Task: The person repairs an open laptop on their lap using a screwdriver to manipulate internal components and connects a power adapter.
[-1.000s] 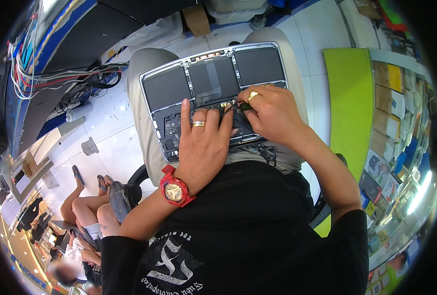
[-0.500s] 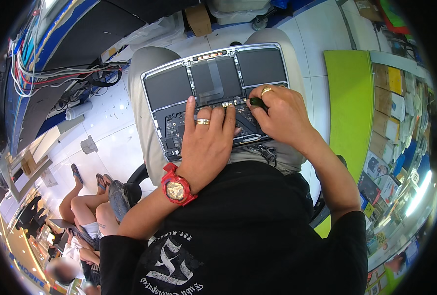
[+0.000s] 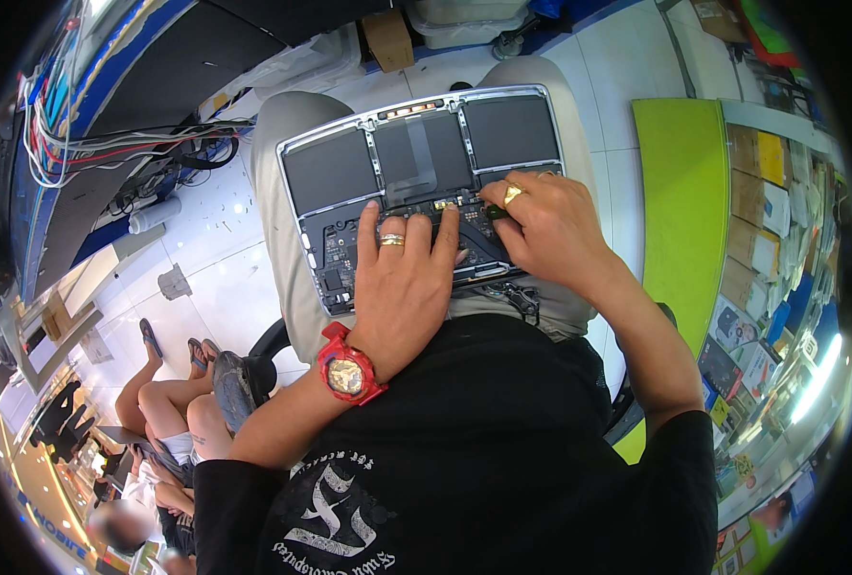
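An opened laptop [image 3: 330, 172] rests across my lap, its three black battery blocks along the far side and the circuit board [image 3: 340, 249] nearer me. My left hand [image 3: 399, 273], with a ring and a red watch [image 3: 347, 376] on the wrist, lies palm down on the board, fingers laid out and touching it. My right hand [image 3: 550, 230], also ringed, is closed in a pinch on a dark green tool handle [image 3: 498, 212] over the board's right side, near the centre connectors. The tool's tip is mostly hidden by my fingers.
A desk with bundled cables [image 3: 62, 144] is at upper left. Plastic bins [image 3: 464, 21] and a cardboard box [image 3: 386, 40] stand beyond my knees. A green bench [image 3: 675, 211] and glass display case [image 3: 751, 240] line the right. Seated people [image 3: 172, 422] are at lower left.
My right fingers have shifted slightly rightward and turned on the tool. My left fingertips moved a little right on the board. The laptop is nearly in the same place.
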The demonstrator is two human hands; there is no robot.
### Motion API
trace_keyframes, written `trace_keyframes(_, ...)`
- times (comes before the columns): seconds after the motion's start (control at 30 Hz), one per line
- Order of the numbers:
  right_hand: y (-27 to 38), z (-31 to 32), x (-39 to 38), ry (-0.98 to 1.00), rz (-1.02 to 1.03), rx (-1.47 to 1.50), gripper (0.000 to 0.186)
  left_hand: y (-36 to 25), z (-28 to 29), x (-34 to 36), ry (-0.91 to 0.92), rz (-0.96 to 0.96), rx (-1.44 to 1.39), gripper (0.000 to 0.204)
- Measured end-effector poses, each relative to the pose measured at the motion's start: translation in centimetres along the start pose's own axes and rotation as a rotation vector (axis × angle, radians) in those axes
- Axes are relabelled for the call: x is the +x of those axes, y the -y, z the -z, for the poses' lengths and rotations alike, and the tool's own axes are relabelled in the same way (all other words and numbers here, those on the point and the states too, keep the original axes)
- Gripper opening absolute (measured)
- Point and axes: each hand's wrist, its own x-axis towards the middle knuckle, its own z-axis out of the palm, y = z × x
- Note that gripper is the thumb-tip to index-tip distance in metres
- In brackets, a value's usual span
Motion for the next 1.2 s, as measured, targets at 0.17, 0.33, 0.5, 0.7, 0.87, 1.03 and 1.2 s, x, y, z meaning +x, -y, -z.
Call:
trace_keyframes(0.17, 0.2, 0.13, -0.68, -0.013, -0.075, 0.03, 0.017, -0.18, -0.05, 0.15, 0.004, 0.011, 0.034, 0.045)
trace_keyframes(0.33, 0.39, 0.21, -0.65, 0.008, -0.176, 0.075, 0.015, -0.21, 0.11, 0.21, 0.021, 0.012, 0.03, 0.045)
trace_keyframes(0.5, 0.37, 0.11, -0.46, -0.016, -0.016, 0.014, 0.025, -0.15, 0.06, 0.17, 0.014, 0.004, 0.037, 0.045)
trace_keyframes(0.7, 0.44, 0.1, -0.59, -0.029, 0.096, -0.108, 0.036, -0.15, -0.11, 0.04, 0.015, 0.007, 0.022, 0.046)
trace_keyframes(0.87, 0.32, 0.15, -0.55, -0.009, 0.097, -0.095, 0.036, -0.32, 0.02, 0.0, 0.03, 0.004, -0.017, 0.049)
trace_keyframes(1.03, 0.13, 0.15, -0.61, 0.016, 0.104, -0.115, 0.039, -0.39, -0.24, 0.04, 0.024, 0.008, -0.017, 0.051)
trace_keyframes(1.2, 0.3, 0.31, -0.85, 0.027, 0.116, -0.152, 0.042, -0.42, -0.22, 0.08, 0.026, 0.008, -0.031, 0.05)
